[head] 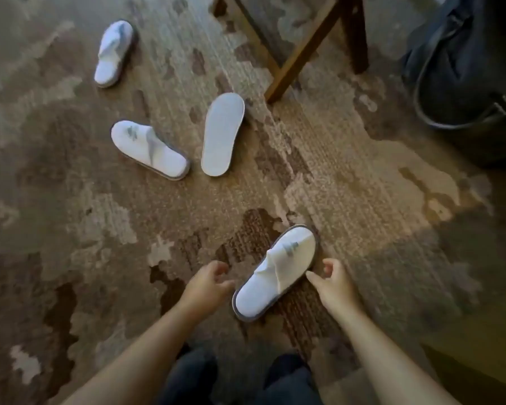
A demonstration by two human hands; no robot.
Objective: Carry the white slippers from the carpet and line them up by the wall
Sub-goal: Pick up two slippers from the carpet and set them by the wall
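Several white slippers lie scattered on the patterned brown carpet (100, 229). The nearest slipper (275, 270) rests sole down, toe pointing up and right, between my two hands. My left hand (208, 283) hovers just left of its heel, fingers apart and empty. My right hand (332, 280) is at its right edge, fingers curled loosely, thumb close to the slipper's side; it holds nothing. Farther off lie an upturned slipper (222, 134) showing its sole, an upright slipper (149, 149) to its left, and another slipper (114, 52) at the far left.
Wooden furniture legs (301, 51) stand at the top centre. A dark bag (468, 74) sits at the top right. My dark trouser legs (237, 378) show at the bottom edge.
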